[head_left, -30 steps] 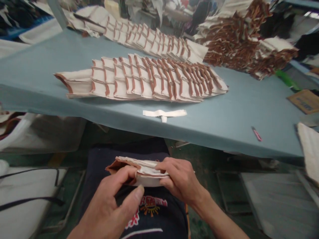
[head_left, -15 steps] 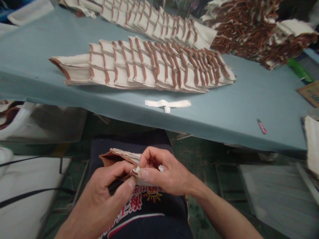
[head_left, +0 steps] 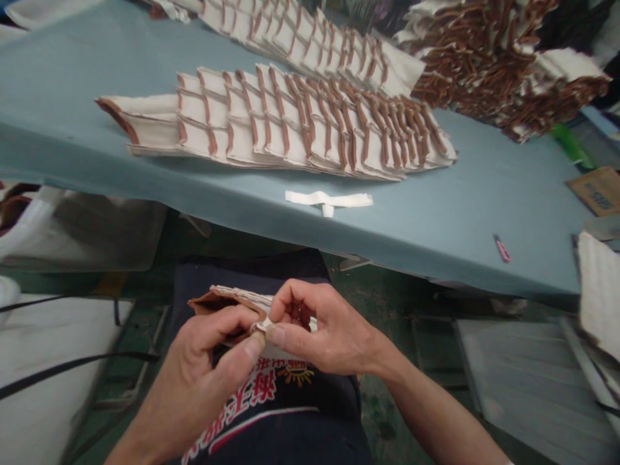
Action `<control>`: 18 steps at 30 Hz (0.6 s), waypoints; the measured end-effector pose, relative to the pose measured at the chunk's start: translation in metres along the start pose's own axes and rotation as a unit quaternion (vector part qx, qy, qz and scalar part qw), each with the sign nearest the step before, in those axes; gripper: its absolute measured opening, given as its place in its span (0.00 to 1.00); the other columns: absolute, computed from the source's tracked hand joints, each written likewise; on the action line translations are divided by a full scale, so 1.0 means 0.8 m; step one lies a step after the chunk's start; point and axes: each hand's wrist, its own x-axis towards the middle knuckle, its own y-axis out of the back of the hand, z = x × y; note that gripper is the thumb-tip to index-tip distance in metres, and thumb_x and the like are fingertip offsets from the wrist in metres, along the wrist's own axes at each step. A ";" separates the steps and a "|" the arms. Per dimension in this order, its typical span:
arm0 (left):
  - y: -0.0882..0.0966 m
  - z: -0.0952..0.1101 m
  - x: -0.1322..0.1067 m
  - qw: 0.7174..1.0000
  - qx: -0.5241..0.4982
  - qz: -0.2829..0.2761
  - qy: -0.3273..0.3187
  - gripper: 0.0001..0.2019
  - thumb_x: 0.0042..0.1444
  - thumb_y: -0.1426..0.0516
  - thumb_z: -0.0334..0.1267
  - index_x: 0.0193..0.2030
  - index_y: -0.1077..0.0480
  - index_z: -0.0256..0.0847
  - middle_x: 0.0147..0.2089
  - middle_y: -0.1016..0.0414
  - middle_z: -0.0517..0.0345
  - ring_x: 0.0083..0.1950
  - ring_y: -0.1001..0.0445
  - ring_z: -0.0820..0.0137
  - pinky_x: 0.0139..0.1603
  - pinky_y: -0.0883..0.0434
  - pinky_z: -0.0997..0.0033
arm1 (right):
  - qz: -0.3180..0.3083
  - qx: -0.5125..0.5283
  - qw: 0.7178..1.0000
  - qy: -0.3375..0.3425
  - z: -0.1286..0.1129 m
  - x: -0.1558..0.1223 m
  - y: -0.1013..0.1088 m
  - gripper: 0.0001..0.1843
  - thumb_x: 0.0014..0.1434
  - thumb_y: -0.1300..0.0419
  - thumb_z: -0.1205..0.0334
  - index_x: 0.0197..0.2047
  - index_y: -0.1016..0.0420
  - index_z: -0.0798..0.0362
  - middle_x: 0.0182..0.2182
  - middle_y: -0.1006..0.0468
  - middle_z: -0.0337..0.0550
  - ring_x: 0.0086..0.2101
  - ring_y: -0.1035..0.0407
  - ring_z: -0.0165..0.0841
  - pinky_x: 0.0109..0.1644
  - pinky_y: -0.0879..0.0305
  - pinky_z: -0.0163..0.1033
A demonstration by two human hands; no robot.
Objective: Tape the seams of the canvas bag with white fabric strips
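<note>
Over my lap, a cream fabric piece with brown edging [head_left: 217,298] is held between my two hands. My left hand [head_left: 208,361] pinches its near corner between thumb and forefinger. Against the same corner, my right hand [head_left: 314,329] closes thumb and forefinger on a small whitish bit of the cloth. The fingertips of both hands almost meet there. Part of the piece lies hidden behind my fingers. Below it is a dark apron [head_left: 290,426] with red lettering.
A blue-covered table [head_left: 232,194] carries overlapping rows of cream pieces with brown edges [head_left: 290,123]. White strips [head_left: 329,199] lie near its front edge, a small pink-handled tool [head_left: 502,248] farther right. A brown-and-cream heap [head_left: 484,64] and cardboard [head_left: 598,192] stand right. A plastic bin [head_left: 97,232] is left.
The view has shifted slightly. Both hands keep their pinch on the corner of the fabric piece, with only small finger movement.
</note>
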 end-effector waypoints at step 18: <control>-0.009 -0.006 -0.013 0.996 0.047 0.037 -0.064 0.14 0.66 0.42 0.35 0.36 0.14 0.48 0.32 0.12 0.67 0.29 0.17 0.72 0.33 0.25 0.81 | 0.047 -0.065 0.996 -0.025 -0.014 -0.001 -0.016 0.07 0.62 0.34 0.60 0.36 0.28 0.50 0.26 0.27 0.30 0.25 0.36 0.26 0.29 0.40 0.32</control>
